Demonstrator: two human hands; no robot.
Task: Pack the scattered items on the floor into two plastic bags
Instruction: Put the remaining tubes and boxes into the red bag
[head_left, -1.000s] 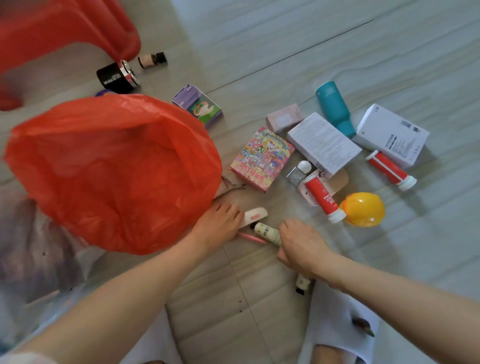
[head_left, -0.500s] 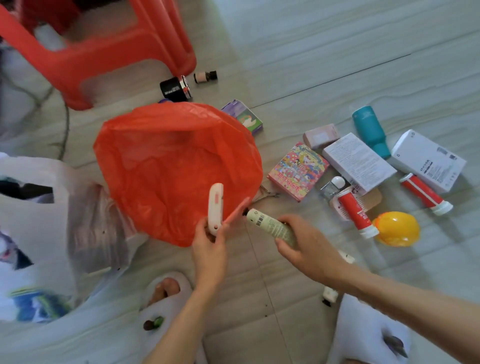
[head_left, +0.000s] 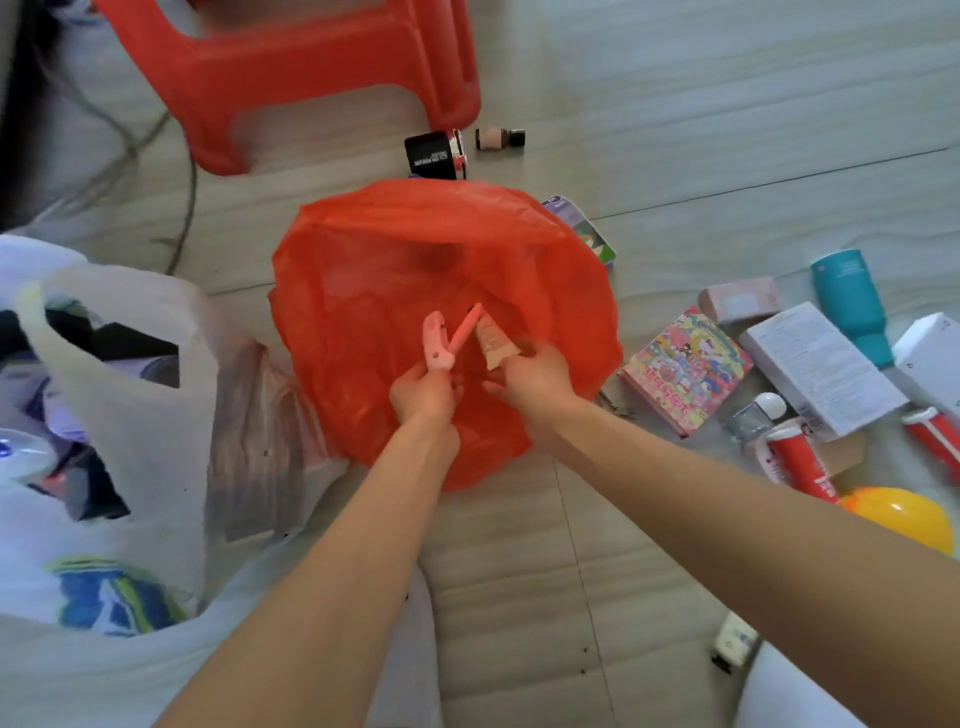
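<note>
A stool is set behind a bag in the middle, a second bag is placed to its left, and boxes, tubes and a bottle are spread to its right.

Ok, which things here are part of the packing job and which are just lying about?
Part of the job: red bag, white bag, left hand holding pink items, right hand holding a tube, colourful box, teal bottle, yellow ball.

Just lying about: red stool, cable.
</note>
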